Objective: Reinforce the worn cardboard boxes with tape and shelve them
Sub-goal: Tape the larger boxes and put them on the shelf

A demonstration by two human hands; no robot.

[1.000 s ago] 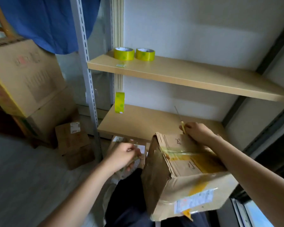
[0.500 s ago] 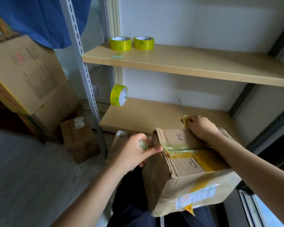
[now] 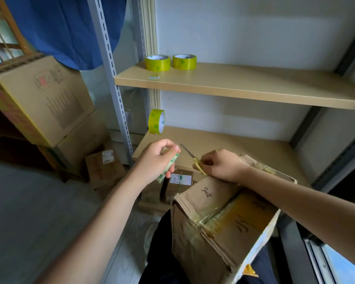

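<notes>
The lower shelf (image 3: 223, 148) lies bare just beyond both hands, its front edge directly behind them; the upper shelf (image 3: 244, 87) hangs above, holding two yellow tape rolls (image 3: 157, 62) at its left end and open board to the right. A grey slotted upright (image 3: 111, 78) borders the shelves on the left, and past it bare floor (image 3: 39, 201) opens out, with stacked cartons (image 3: 41, 99) against the far left

The box (image 3: 219, 228) sits on the person's lap, tilted, its top face turned toward the camera. The right hand (image 3: 221, 166) rests on the box's far top edge, fingers curled around yellow-handled scissors (image 3: 194, 158) whose blades point up and left over the shelf edge. The left hand (image 3: 159, 158) is off the box, up and to its left, pinching a short strip of tape (image 3: 168, 167) between thumb and fingers; the strip hangs down below the fingers. A third roll (image 3: 156, 121) dangles in the air above the left hand, in front of the shelf's left corner

The box is brown, creased and frayed along its flap edges, with wrinkled clear tape across the top seam, a yellowish band beside it and black handwritten marks. Its near corner is crushed
</notes>
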